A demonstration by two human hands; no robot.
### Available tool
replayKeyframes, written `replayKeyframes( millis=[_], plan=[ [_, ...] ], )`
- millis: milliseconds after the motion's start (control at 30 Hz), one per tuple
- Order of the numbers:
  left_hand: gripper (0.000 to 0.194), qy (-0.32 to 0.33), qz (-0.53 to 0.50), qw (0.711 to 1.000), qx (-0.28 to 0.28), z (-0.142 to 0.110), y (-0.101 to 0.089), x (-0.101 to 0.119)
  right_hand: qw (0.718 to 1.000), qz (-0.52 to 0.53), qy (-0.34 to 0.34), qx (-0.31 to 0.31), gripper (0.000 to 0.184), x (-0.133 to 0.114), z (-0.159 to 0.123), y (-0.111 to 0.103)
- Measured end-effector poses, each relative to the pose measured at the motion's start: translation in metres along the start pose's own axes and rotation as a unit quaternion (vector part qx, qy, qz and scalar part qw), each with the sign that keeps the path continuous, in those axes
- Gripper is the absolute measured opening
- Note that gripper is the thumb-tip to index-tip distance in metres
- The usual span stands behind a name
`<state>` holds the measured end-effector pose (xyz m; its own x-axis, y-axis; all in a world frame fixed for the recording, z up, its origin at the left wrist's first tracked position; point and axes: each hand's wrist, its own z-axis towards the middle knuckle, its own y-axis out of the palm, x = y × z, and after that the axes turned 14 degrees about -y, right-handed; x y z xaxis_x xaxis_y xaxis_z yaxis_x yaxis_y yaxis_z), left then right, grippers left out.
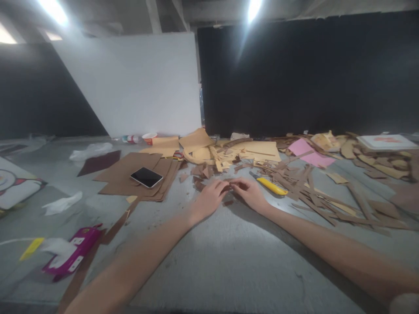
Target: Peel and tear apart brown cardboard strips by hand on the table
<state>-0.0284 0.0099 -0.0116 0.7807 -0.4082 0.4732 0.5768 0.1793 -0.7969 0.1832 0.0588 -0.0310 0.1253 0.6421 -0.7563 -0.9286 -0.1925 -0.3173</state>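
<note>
My left hand [211, 198] and my right hand [250, 194] meet low over the middle of the table, fingertips nearly touching. Both are closed in a pinch; a small dark bit shows between the fingertips, too small to name. Just below them lies a small brown scrap [228, 203]. To the right of my right hand rests a yellow utility knife [272, 186], its blade end pointing up and left. Brown scraps [207, 170] are piled right behind the hands.
Left of the hands, a phone [146, 177] lies on stacked brown sheets [121, 168]. A purple power strip [73, 253] sits at front left. Brown strips [314, 198] spread across the right, with a pink sheet [309, 152] behind. Tan sheets [262, 149] and a paper cup [149, 138] stand farther back.
</note>
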Motion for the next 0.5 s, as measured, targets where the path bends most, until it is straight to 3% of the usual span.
replayKeyframes(
  millis=[267,500],
  plan=[
    [0.030,-0.035,-0.008,0.999,0.007,-0.0013,0.0028,-0.0032,0.998,-0.036,-0.042,0.016,0.028,-0.0038,-0.0038,-0.0007],
    [0.034,-0.003,-0.008,1.000,0.011,-0.0015,0.0026,-0.0035,0.992,-0.059,-0.111,0.001,0.027,-0.0025,-0.0046,-0.0007]
  ],
)
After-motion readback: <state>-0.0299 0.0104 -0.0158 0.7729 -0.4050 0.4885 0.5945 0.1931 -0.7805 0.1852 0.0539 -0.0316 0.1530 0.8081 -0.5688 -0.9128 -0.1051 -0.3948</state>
